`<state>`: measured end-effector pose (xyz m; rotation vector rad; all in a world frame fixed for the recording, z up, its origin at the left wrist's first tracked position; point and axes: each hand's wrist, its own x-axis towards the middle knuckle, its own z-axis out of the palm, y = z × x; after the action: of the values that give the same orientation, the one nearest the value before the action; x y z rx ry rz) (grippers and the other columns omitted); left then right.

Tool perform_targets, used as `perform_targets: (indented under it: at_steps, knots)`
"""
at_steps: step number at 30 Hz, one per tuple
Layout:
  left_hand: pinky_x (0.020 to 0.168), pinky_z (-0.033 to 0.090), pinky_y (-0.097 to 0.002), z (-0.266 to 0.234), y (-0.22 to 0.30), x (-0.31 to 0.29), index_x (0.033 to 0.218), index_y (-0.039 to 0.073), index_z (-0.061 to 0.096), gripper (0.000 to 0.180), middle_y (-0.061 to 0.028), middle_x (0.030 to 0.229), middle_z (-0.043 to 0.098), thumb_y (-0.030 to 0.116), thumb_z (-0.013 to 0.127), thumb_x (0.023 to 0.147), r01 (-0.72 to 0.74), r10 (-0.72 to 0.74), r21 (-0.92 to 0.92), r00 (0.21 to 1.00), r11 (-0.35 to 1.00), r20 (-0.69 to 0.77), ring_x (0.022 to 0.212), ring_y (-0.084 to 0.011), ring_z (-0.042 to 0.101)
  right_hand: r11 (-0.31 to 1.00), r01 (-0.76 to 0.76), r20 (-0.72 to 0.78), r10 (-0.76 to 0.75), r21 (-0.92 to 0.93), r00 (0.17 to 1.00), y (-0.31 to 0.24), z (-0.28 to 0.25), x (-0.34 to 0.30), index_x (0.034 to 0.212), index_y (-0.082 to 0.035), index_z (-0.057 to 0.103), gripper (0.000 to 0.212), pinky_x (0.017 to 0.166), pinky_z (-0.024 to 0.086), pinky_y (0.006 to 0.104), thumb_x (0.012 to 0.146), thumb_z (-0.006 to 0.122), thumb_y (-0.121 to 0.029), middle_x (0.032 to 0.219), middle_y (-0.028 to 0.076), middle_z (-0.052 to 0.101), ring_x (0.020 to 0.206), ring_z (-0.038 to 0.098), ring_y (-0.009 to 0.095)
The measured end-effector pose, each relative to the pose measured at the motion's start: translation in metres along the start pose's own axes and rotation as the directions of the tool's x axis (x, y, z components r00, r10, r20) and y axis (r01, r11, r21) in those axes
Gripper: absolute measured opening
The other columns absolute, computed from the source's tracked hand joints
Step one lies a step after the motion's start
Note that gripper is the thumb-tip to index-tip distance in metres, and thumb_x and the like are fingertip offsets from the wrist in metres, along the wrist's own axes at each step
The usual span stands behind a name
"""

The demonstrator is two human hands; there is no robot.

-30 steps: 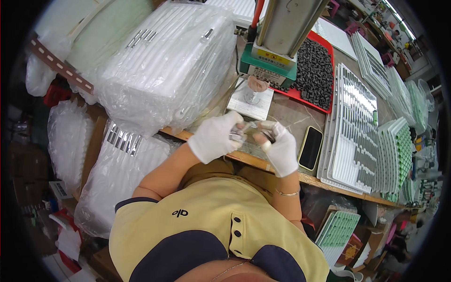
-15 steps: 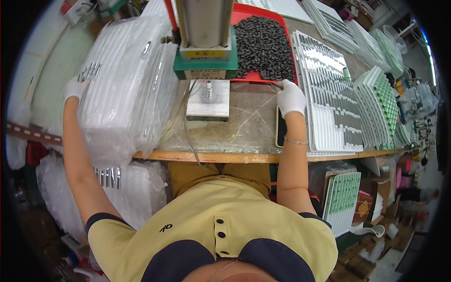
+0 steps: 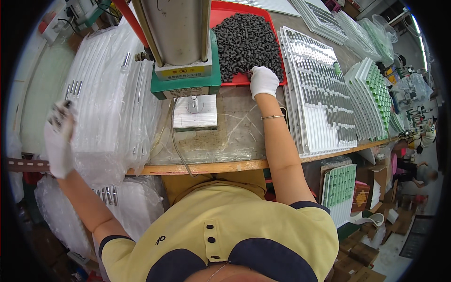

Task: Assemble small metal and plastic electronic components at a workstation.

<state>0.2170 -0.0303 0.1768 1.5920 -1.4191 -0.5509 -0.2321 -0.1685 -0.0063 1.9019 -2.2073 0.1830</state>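
My left hand (image 3: pixel 60 138), in a white glove, is raised beside the left edge of a plastic-wrapped stack of white trays (image 3: pixel 105 113). Motion smears its fingers, and dark grey patches show at their tips; whether it holds something cannot be made out. At the near edge of a red tray (image 3: pixel 225 10), my gloved right hand (image 3: pixel 264 82) reaches into a heap of small black tubular parts (image 3: pixel 246 44). Its fingers are drawn together against the heap, and what lies between them is hidden. Several shiny metal tubes (image 3: pixel 73 88) show in the wrapped stack.
A green and silver press (image 3: pixel 185 84) stands left of the red tray, above a metal block with a small post (image 3: pixel 195 113). White racks of metal tubes (image 3: pixel 319 94) lie to the right, beside racks with green rings (image 3: pixel 376 94). A wooden table edge (image 3: pixel 211 167) runs in front of me.
My left hand has drawn back from the top of the wrapped stack and turned fingers upward. My right hand has moved from the tray's near right corner into the black parts. The view has shifted slightly.
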Motion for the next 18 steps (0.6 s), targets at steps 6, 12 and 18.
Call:
perform_targets:
  at_steps: [6,12,18]
  knots:
    - [0.064,0.045,-0.027,0.136,0.033,-0.071,0.088,0.004,0.064,0.021,-0.0084,0.08,0.057,0.003,0.074,0.07,-0.209,0.261,-0.163,0.857,0.964,0.443,0.07,-0.0172,0.056,0.967,-0.036,-0.064,0.054,0.254,0.996,0.006,-0.023,-0.023,0.086,-0.016,0.07,0.014,0.068,0.052,0.0385,0.083,0.057,-0.02,0.088,0.009,0.068,0.081,0.067,0.027]
    - [0.064,0.045,-0.0244,0.225,-0.009,-0.077,0.089,0.004,0.064,0.022,-0.0053,0.084,0.06,0.004,0.076,0.07,-0.211,0.265,-0.195,0.911,0.958,0.316,0.073,-0.0112,0.058,0.505,0.182,-0.1,-0.185,0.843,0.978,0.008,-0.095,-0.11,0.089,-0.01,0.071,0.015,0.069,0.05,0.0313,0.075,0.068,-0.007,0.083,0.008,0.067,0.075,0.063,0.025]
    - [0.066,0.047,-0.0315,0.245,0.002,-0.097,0.09,0.006,0.063,0.025,-0.0088,0.081,0.059,0.011,0.078,0.069,-0.213,0.256,-0.156,0.895,0.965,0.365,0.074,-0.0224,0.059,0.733,0.227,-0.041,-0.263,0.642,0.964,-0.002,-0.119,-0.14,0.086,-0.009,0.07,0.011,0.07,0.05,0.0325,0.076,0.067,-0.012,0.084,0.007,0.067,0.076,0.063,0.025]
